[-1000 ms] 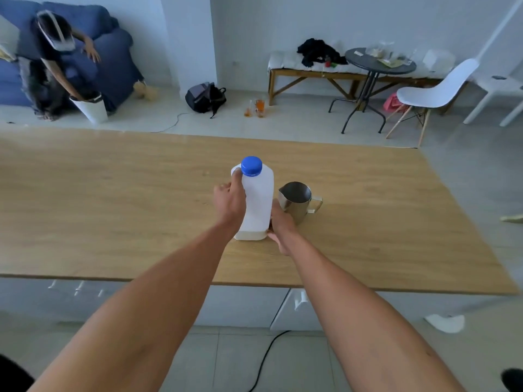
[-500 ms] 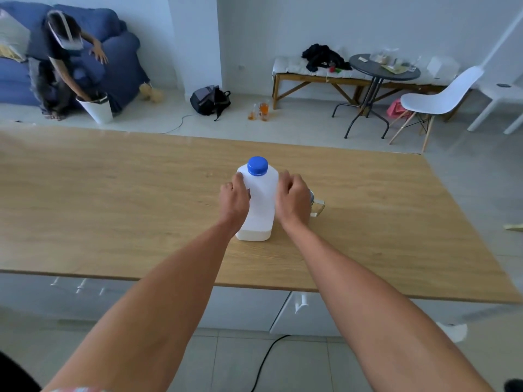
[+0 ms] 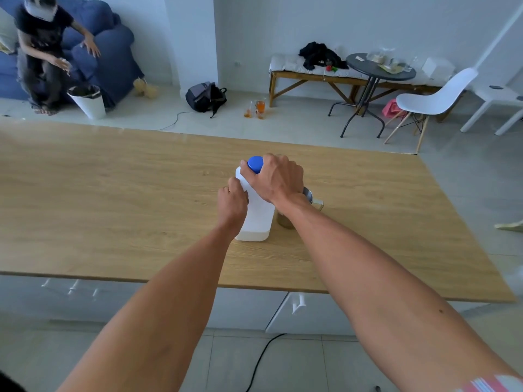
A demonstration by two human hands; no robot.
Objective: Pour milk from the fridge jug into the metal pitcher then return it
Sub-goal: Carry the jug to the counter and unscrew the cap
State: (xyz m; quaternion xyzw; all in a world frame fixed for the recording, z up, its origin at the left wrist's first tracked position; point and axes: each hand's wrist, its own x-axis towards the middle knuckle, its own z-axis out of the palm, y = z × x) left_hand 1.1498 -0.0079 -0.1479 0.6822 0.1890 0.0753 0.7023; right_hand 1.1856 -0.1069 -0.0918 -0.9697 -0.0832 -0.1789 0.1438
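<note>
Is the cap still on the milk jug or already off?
On. The blue cap sits atop the milk jug, with the right hand gripping it.

We find no writing, label, brand, number or sign that can be read anywhere here; the white jug (image 3: 256, 213) with its blue cap (image 3: 254, 164) shows a plain side to us, and small things far across the room are too blurred to make out

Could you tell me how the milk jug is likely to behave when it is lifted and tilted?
The milk jug looks tall and narrow-based, so probably tippy. Its smooth white plastic may be slippery and flex slightly. The blue cap is on, so nothing should spill yet.
</note>
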